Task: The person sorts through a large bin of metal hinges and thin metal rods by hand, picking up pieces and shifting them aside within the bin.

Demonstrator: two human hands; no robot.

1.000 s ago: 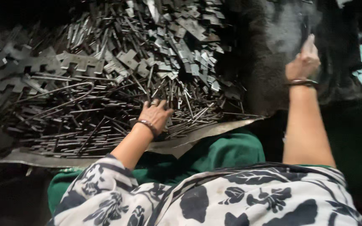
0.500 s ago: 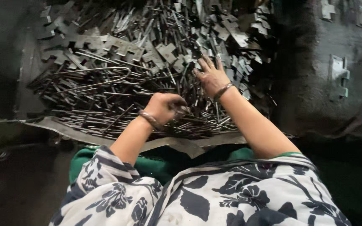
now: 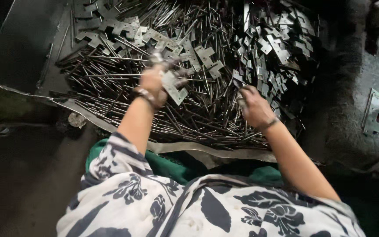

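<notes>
My left hand (image 3: 154, 85) is raised over a big heap of thin metal pins (image 3: 154, 61) and grips a notched flat metal hinge plate (image 3: 174, 87). My right hand (image 3: 253, 105) rests lower on the heap, fingers curled around something small among the pins; what it holds is hard to make out. More notched hinge plates (image 3: 268, 44) lie piled at the back and right of the heap. Both wrists wear thin bangles.
The heap lies on a bent metal sheet (image 3: 189, 147) whose edge runs in front of my lap. An assembled hinge (image 3: 373, 112) lies apart on the dark surface at the right. Dark floor lies at the left. My floral top and green cloth fill the bottom.
My left hand has lifted off the pins with a hinge plate in it. My right hand has come down from the plates at the back onto the pins nearer me. The camera shifted.
</notes>
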